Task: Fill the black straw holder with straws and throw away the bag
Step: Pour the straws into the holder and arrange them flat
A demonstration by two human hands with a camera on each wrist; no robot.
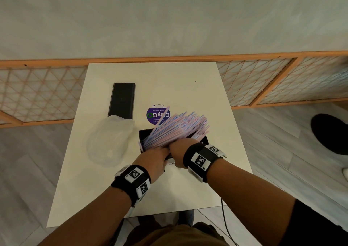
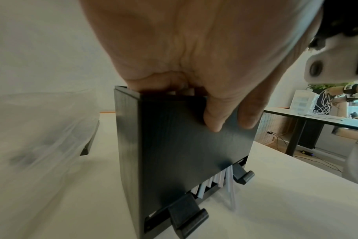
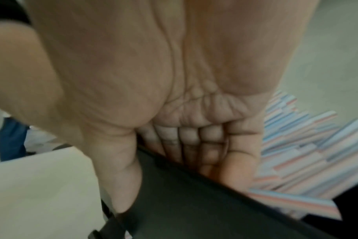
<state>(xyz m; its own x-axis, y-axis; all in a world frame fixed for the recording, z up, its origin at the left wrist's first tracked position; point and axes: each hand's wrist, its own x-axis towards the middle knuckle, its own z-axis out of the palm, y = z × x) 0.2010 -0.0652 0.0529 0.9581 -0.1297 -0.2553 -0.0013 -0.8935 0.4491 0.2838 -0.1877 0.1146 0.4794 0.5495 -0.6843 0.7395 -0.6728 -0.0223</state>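
Note:
The black straw holder [image 1: 144, 135] stands upright on the white table [image 1: 169, 80]. A thick bundle of pink and blue striped straws [image 1: 180, 125] leans out of its open top toward the far right. My left hand [image 1: 159, 156] grips the near wall at the rim, thumb [image 2: 213, 119] down the front face [image 2: 184, 145], fingers inside. My right hand [image 1: 178, 150] holds the same wall beside it, fingers curled inside against the straws [image 3: 307, 153]. Straw ends [image 2: 219, 179] show through the bottom slot. The clear plastic bag [image 1: 109, 142] lies crumpled to the left.
A long black lid [image 1: 122, 100] lies at the back left, partly under the bag. A round purple sticker [image 1: 157, 115] sits on the table behind the holder. A wooden lattice screen [image 1: 263, 80] runs behind the table. A black cable [image 1: 226, 223] hangs near my right arm.

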